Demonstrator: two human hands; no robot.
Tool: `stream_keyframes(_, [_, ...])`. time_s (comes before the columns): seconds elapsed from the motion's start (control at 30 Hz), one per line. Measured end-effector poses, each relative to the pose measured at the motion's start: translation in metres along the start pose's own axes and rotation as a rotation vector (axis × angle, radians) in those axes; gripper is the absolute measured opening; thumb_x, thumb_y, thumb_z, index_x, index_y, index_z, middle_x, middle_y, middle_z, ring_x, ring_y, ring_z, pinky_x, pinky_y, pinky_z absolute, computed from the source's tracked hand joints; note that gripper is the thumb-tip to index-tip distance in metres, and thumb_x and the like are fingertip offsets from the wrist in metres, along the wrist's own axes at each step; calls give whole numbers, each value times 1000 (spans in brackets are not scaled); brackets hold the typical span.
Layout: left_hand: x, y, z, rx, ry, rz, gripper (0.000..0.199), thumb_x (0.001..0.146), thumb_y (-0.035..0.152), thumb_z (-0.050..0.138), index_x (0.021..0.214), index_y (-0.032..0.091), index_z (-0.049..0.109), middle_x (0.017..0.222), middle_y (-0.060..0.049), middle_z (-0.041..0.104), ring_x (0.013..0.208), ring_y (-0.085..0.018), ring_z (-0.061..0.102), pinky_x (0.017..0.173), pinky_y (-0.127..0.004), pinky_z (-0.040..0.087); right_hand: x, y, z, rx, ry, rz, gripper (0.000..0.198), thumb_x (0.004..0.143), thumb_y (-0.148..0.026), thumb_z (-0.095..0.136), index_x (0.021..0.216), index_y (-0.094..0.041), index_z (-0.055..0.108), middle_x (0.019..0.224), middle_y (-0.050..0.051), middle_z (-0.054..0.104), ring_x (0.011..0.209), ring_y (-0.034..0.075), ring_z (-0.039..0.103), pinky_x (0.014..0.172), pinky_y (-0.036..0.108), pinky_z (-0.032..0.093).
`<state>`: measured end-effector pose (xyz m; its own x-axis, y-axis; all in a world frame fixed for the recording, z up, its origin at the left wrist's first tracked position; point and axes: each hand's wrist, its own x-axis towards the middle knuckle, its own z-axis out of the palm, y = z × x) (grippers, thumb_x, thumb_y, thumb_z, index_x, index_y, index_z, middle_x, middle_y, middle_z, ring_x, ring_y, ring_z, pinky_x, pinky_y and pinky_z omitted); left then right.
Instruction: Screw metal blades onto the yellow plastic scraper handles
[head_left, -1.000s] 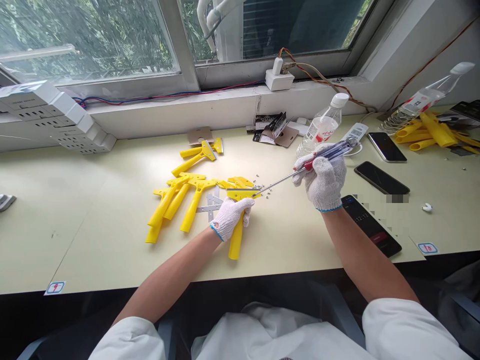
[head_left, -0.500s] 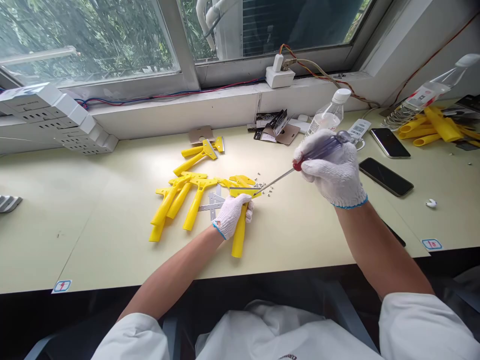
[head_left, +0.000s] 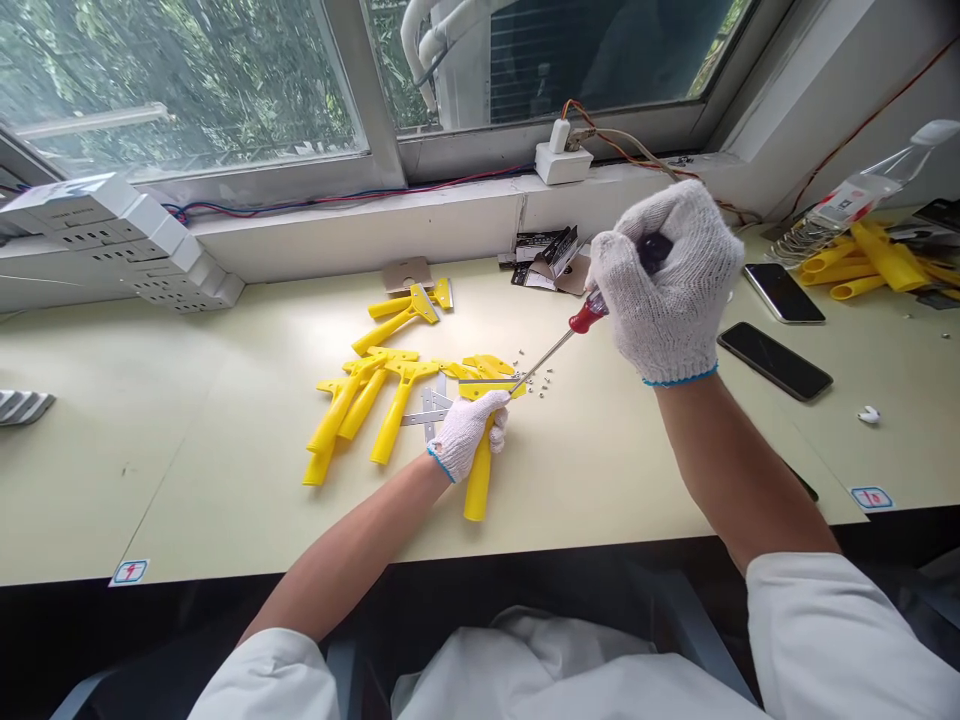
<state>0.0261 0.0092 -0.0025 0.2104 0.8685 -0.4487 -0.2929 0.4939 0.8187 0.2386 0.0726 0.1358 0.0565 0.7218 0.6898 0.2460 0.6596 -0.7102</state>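
My left hand (head_left: 470, 432), in a white knit glove, is closed around the neck of a yellow scraper (head_left: 478, 484) whose handle points toward me. Across the scraper's head lies a metal blade. My right hand (head_left: 671, 285), also gloved, wraps the handle of a screwdriver (head_left: 586, 314) with a red collar. The shaft slants down to the left, and its tip meets the scraper's head beside my left thumb. Small screws (head_left: 545, 381) are scattered just right of the head. Left of it lie several yellow scraper handles (head_left: 390, 420) and loose grey blades (head_left: 427, 412).
Two scrapers with blades (head_left: 405, 318) lie farther back. Black packaging (head_left: 551, 262) is by the wall. To the right are two phones (head_left: 776, 360), a white earbud (head_left: 868, 415), a bottle (head_left: 862, 195) and more yellow handles (head_left: 885, 255). White boxes (head_left: 142, 240) are stacked at left.
My right hand has turned over and risen slightly on the screwdriver handle, now covering the bottle behind it. The tip stays at the scraper's head. My left hand keeps its hold.
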Motion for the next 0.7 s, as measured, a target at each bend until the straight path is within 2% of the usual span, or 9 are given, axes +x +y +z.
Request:
stream_keyframes(0.1, [-1,1,0,11,-12,-4,35,86,44,86,87,22,59,70,3,57,46,-9,47,43,-25,40,4,5,1,-95,146,-107,21,103,-39,76,90,-30,62,93,5,66,85,22,64,79,42,56])
stream_keyframes(0.23, [2,-2,-2,14,-11,0,36,86,44,87,83,21,60,71,3,57,47,-8,47,44,-25,41,5,3,-2,-207,103,-151,22,103,-36,74,87,-28,61,85,2,65,75,17,61,81,38,57])
stream_keyframes(0.3, [4,-3,-3,-1,-9,1,36,85,43,87,84,21,60,72,2,57,48,-8,46,44,-24,41,6,-3,-4,-223,40,-181,24,99,-37,78,86,-26,61,86,1,66,73,15,60,81,36,58])
stream_keyframes(0.37, [5,-3,-2,-12,-6,-3,34,84,41,88,85,20,61,73,2,57,50,-8,46,44,-23,40,6,-11,-5,-206,-86,-208,27,96,-41,81,85,-24,62,87,0,67,71,13,59,75,32,56])
stream_keyframes(0.43, [5,-3,-2,-8,5,-16,29,81,33,86,82,20,60,73,1,57,52,-8,47,45,-23,40,6,-18,-4,-215,-230,-235,29,96,-43,80,83,-24,63,84,-1,67,67,12,57,70,30,53])
stream_keyframes(0.5, [4,-2,-1,-2,18,-20,22,78,24,80,76,19,59,73,-1,57,53,-8,49,46,-23,40,6,-19,-1,-272,-300,-248,30,97,-43,78,80,-23,64,77,-1,64,64,12,53,70,30,53])
stream_keyframes(0.57, [4,-2,0,-13,24,-19,17,75,20,74,73,19,57,73,-3,58,54,-9,49,46,-23,40,6,-16,4,-330,-250,-209,36,101,-45,75,76,-23,61,68,0,57,65,14,54,74,30,55])
stream_keyframes(0.7, [2,-3,0,-17,29,-13,15,73,20,72,76,19,58,73,-3,59,53,-9,46,45,-24,38,8,-6,11,-389,-37,-111,51,106,-50,68,68,-23,48,58,2,42,72,20,61,74,32,57])
